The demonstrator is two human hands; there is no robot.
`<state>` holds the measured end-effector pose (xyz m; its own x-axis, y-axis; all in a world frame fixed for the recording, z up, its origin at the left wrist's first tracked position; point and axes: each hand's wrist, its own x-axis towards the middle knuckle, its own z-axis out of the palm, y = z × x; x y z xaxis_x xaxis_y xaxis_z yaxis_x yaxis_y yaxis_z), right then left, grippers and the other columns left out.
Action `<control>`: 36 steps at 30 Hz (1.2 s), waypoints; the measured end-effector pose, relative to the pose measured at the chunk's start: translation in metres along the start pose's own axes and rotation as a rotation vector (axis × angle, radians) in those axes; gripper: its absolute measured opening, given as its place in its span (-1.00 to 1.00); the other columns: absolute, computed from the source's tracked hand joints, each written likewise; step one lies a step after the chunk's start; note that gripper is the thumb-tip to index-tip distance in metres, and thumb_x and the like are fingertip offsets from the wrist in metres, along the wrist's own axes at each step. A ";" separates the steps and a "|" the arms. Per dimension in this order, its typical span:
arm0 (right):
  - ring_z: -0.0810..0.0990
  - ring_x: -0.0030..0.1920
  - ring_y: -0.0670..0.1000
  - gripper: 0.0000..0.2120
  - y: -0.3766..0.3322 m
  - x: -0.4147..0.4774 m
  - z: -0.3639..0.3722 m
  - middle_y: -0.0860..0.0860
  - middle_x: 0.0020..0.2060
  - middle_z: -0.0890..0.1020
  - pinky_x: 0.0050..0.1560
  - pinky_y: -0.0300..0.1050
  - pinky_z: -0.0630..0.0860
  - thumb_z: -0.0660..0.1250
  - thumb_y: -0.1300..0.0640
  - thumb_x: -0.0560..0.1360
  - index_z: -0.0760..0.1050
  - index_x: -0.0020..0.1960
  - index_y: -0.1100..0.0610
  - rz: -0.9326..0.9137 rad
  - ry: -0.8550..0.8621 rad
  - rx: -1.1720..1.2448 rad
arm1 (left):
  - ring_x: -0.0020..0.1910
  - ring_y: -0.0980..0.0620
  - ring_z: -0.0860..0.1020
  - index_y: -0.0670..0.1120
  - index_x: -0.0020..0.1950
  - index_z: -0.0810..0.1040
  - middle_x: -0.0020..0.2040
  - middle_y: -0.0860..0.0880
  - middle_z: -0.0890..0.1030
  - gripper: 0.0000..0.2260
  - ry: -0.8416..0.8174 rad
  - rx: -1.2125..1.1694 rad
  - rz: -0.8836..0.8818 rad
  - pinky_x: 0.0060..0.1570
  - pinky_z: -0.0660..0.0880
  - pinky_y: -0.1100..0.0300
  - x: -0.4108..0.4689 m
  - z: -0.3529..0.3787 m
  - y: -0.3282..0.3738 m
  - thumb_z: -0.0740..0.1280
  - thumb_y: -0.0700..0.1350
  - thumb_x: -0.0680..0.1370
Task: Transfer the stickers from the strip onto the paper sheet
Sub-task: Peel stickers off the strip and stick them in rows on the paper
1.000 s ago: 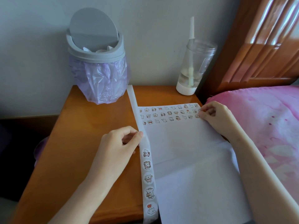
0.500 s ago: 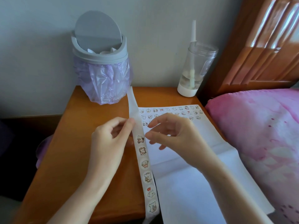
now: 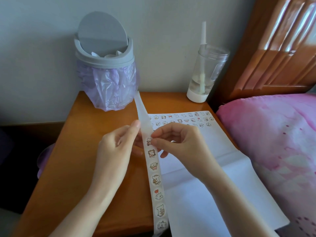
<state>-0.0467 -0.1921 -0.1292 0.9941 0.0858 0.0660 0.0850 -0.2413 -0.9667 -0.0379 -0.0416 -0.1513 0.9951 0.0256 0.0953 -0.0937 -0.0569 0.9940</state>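
Observation:
A long white sticker strip runs from the bin toward the table's near edge, carrying several round cartoon stickers on its lower part. My left hand pinches the strip's left edge between thumb and fingers. My right hand has thumb and forefinger pinched at the topmost sticker on the strip. The white paper sheet lies to the right, with rows of small stickers along its far edge.
A grey swing-lid bin with a purple bag stands at the back left of the wooden bedside table. A clear bottle with a straw stands at the back right. A pink bed cover lies right of the sheet.
My right hand left the sheet's far right corner and came across to the strip, closing its fingertips on the top sticker. My left hand lifted the strip slightly.

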 end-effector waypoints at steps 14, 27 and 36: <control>0.68 -0.28 -0.01 -0.93 0.004 0.001 -0.001 0.05 -0.27 0.71 -0.25 -0.20 0.61 0.43 0.27 0.44 0.59 -0.19 0.13 -0.035 0.055 -0.058 | -0.30 0.01 0.67 -0.11 -0.17 0.68 -0.28 -0.03 0.70 -0.86 -0.078 0.016 0.038 -0.25 0.60 0.23 0.002 -0.002 -0.003 0.34 -0.13 0.53; 0.67 -0.28 0.00 -0.87 0.005 0.001 0.000 0.06 -0.27 0.71 -0.26 -0.20 0.61 0.43 0.30 0.43 0.58 -0.22 0.10 -0.044 0.065 -0.034 | -0.36 0.10 0.64 -0.09 -0.19 0.67 -0.30 0.00 0.70 -0.86 -0.073 0.015 0.034 -0.36 0.49 0.42 0.000 -0.001 0.000 0.35 -0.16 0.53; 0.55 -0.14 -0.13 -0.80 0.007 -0.001 0.003 -0.17 -0.18 0.60 -0.16 -0.28 0.52 0.44 0.12 0.44 0.52 -0.26 -0.13 -0.099 0.093 -0.288 | -0.33 -0.02 0.66 -0.06 -0.21 0.67 -0.30 0.00 0.70 -0.84 -0.048 0.072 -0.049 -0.18 0.60 0.10 0.001 -0.002 -0.004 0.34 -0.11 0.53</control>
<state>-0.0469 -0.1910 -0.1368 0.9808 0.0373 0.1915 0.1842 -0.5009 -0.8457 -0.0365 -0.0399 -0.1549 0.9989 -0.0180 0.0426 -0.0446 -0.1287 0.9907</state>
